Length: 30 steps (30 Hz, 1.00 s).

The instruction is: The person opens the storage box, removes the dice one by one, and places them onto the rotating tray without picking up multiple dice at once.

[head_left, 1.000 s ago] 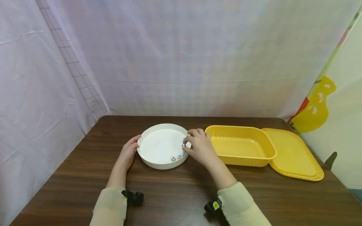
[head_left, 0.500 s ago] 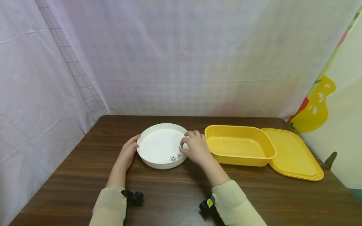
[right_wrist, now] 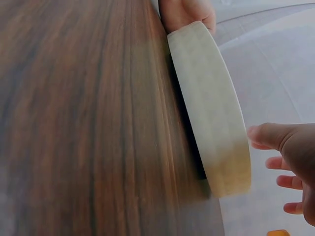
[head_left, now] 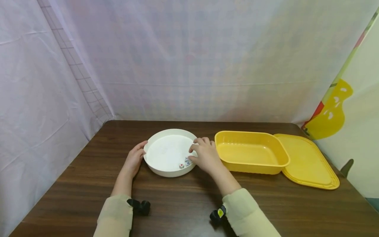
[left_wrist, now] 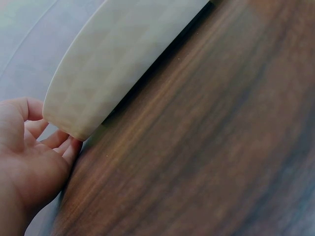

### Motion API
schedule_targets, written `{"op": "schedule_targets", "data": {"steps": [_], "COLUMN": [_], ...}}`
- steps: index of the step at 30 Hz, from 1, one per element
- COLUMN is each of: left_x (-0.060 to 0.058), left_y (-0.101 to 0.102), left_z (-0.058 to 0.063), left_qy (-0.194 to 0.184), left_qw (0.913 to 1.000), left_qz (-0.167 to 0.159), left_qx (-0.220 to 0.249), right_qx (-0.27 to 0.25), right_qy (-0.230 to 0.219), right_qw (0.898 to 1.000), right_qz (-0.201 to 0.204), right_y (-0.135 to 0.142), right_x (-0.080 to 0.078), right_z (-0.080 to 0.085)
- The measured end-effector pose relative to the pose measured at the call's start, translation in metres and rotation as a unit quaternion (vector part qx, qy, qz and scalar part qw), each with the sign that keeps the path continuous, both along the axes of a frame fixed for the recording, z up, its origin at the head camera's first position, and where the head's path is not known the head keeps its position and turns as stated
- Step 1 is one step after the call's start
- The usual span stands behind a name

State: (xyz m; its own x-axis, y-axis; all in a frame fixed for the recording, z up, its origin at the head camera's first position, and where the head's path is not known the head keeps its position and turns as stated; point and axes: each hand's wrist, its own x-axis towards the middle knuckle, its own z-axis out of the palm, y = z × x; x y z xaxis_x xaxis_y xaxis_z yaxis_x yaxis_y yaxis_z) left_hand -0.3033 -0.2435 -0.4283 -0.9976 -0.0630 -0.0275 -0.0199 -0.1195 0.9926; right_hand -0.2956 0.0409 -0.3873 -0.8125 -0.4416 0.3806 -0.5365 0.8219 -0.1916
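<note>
A round white tray (head_left: 170, 149) with a low wall sits on the table. Inside it, near the front right wall, lie several small white dice (head_left: 188, 162); one die (head_left: 181, 166) shows a red dot on top, others have blue marks. My left hand (head_left: 134, 160) grips the tray's left side; in the left wrist view the thumb is at the rim and the fingers are under the base. My right hand (head_left: 206, 155) hovers over the right rim with bent fingers, thumb and index apart, nothing visible between them. It hides part of the tray's right side.
A yellow rectangular container (head_left: 251, 153) stands right of the tray, close beside my right hand. A yellow lid (head_left: 309, 163) lies on the table beyond it. A pale cloth (head_left: 189, 65) hangs behind the table (head_left: 171, 204).
My right hand has shifted slightly left and let go of a die it was pinching over the tray. The left hand and the tray stay in place.
</note>
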Motion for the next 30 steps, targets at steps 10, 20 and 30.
{"op": "schedule_targets", "data": {"steps": [10,20,30], "left_x": [0.003,0.006,0.013], "left_y": [-0.002,-0.01,-0.015], "left_z": [0.003,0.017,0.043], "left_qy": [0.011,-0.005,0.027], "left_qw": [0.9999,0.9989,0.9768], "left_qz": [-0.009,-0.003,0.023], "left_qx": [0.001,-0.047,-0.211], "right_qx": [0.012,0.007,0.014], "right_qy": [0.015,0.052,0.08], "right_qw": [1.0,0.999,0.997], "right_qz": [0.002,0.002,0.004], "right_y": [0.009,0.02,0.041], "right_x": [0.005,0.009,0.011], "right_z": [0.0,0.005,0.023]}}
